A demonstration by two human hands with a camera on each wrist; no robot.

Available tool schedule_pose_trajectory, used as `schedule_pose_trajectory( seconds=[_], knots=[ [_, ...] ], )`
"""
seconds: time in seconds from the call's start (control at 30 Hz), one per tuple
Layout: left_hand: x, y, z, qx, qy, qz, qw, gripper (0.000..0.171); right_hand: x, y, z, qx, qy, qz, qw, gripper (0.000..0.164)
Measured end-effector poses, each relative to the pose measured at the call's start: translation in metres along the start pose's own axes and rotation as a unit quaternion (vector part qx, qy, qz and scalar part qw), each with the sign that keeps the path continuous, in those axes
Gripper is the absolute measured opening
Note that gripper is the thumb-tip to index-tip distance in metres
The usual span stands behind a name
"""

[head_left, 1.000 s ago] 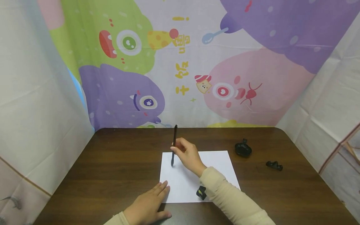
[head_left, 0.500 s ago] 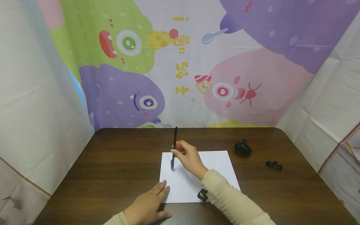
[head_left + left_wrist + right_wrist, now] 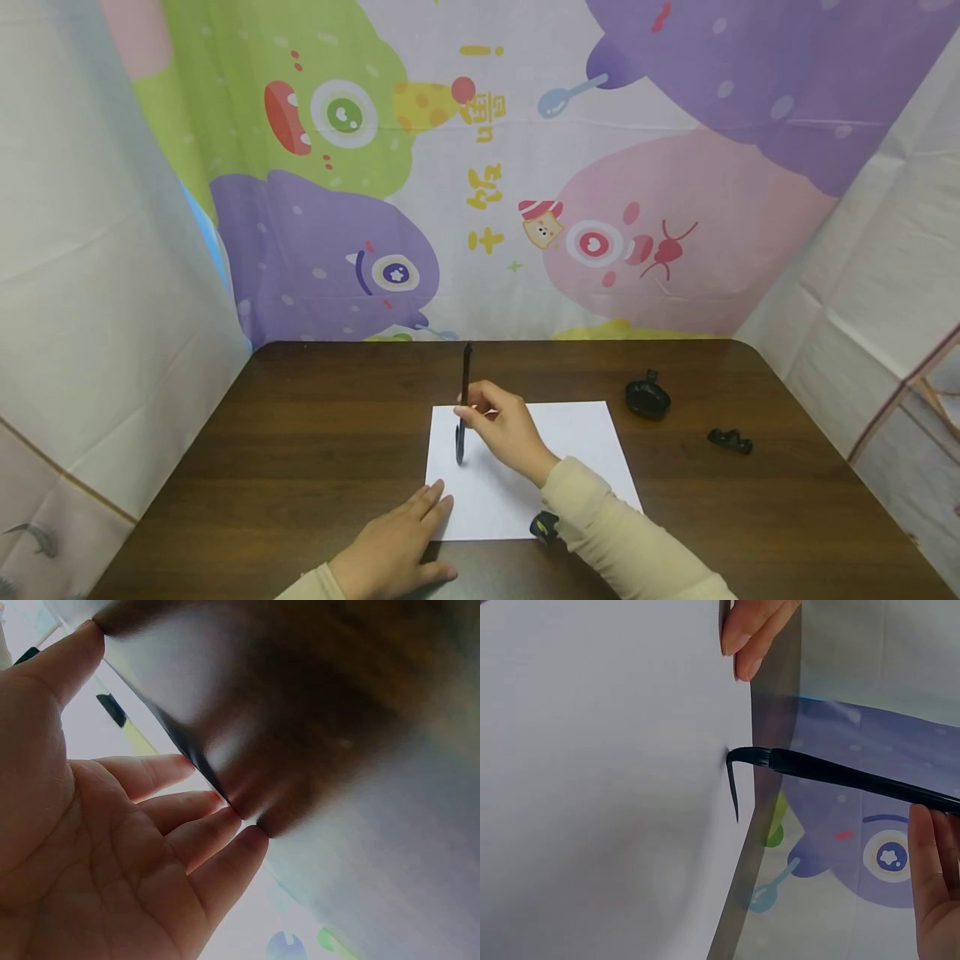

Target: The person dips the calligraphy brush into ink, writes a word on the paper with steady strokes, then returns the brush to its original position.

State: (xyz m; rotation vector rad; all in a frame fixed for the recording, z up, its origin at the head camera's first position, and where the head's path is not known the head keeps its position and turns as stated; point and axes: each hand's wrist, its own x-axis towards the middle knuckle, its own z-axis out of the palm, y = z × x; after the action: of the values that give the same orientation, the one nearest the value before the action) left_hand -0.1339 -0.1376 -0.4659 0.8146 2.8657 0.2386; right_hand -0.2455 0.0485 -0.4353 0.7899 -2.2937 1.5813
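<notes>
My right hand [image 3: 513,429] pinches a black-handled ink brush [image 3: 466,375], held nearly upright over the left part of a white sheet of paper [image 3: 570,442]. In the right wrist view the bent bristles of the brush [image 3: 825,769] touch the paper, and a thin black stroke [image 3: 733,791] runs from them. My left hand [image 3: 393,542] rests flat at the sheet's lower left edge, fingertips on the paper and thumb on the table. Seen from the left wrist, the left hand's palm [image 3: 97,855] and spread fingers press against the surface.
A small black dish [image 3: 647,400] sits right of the sheet, with a black wavy brush rest [image 3: 730,441] beyond it. Both lie on the brown wooden table [image 3: 300,442]. A cartoon-printed curtain [image 3: 495,167] hangs behind the table. A small black object [image 3: 543,527] shows by the right sleeve.
The brush and right hand have moved down the sheet, toward the person, and the black stroke has lengthened behind the tip. My left hand has stayed in place.
</notes>
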Motion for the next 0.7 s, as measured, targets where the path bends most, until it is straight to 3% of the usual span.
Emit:
schedule_pose_trajectory(
  seconds=[0.4, 0.7],
  knots=[
    [0.0000, 0.0002, -0.0012, 0.001, 0.000, 0.001, 1.0000, 0.083, -0.0044, -0.0036, -0.0005, 0.028, -0.026, 0.002, 0.999, 0.018],
    [-0.0004, -0.0007, -0.0019, -0.005, -0.006, 0.002, 1.0000, 0.084, 0.0026, -0.0064, -0.0078, 0.031, -0.008, -0.005, 0.999, 0.018]
  ],
)
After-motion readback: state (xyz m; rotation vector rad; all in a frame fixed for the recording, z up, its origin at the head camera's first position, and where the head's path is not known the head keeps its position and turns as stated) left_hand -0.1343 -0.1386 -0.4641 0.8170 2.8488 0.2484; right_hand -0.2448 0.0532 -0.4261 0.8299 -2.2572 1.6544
